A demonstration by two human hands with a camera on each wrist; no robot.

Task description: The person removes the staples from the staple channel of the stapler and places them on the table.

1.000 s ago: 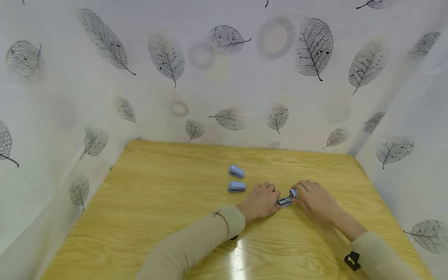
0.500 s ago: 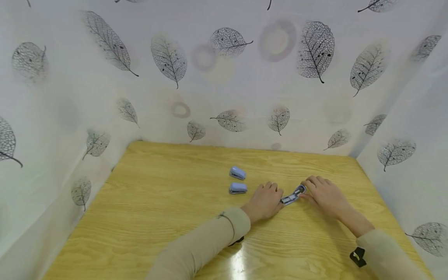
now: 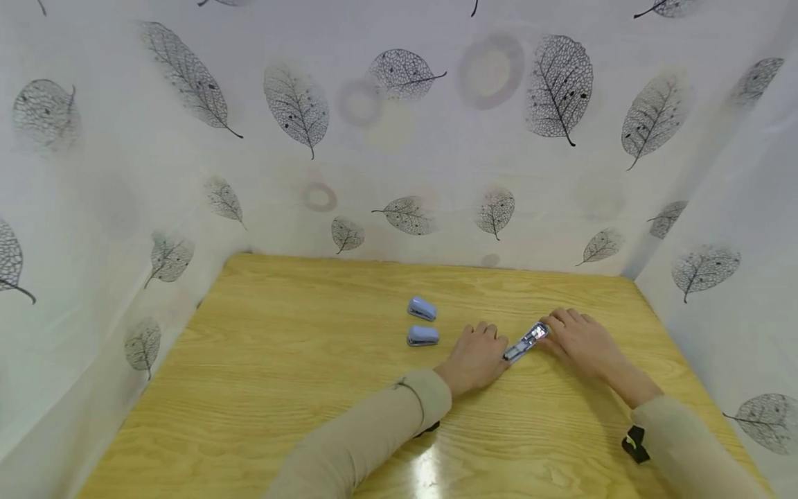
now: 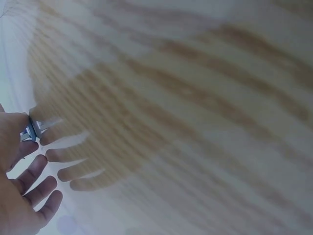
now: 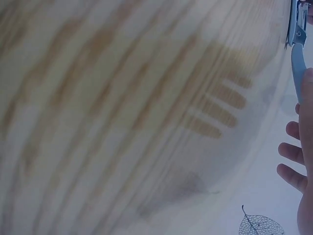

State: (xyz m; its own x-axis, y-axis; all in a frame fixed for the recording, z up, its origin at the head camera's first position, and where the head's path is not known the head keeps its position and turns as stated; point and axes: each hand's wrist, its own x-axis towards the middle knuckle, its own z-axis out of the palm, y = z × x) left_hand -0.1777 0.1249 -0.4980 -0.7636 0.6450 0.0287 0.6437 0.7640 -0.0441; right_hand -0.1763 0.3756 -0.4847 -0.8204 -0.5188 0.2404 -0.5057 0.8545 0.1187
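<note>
A small blue stapler (image 3: 526, 342) is swung wide open, its two halves lying nearly in one line and the metal inside facing up. My left hand (image 3: 478, 355) pinches its near left end between thumb and index finger, and the left wrist view shows that end of the stapler (image 4: 33, 128) with the other fingers spread. At the far right end, my right hand (image 3: 582, 344) pinches the other half. The hinge and blue cover of the stapler (image 5: 297, 63) appear at the edge of the right wrist view.
Two more blue staplers, one farther back (image 3: 422, 308) and one nearer (image 3: 422, 335), lie closed to the left of the hands on the wooden table (image 3: 299, 346). A leaf-printed curtain (image 3: 436, 159) surrounds the table at the back and sides.
The stapler's upper half has swung from raised and folded over to stretched out in line with the base. My right hand moved away and to the right with it; the left shifted slightly right.
</note>
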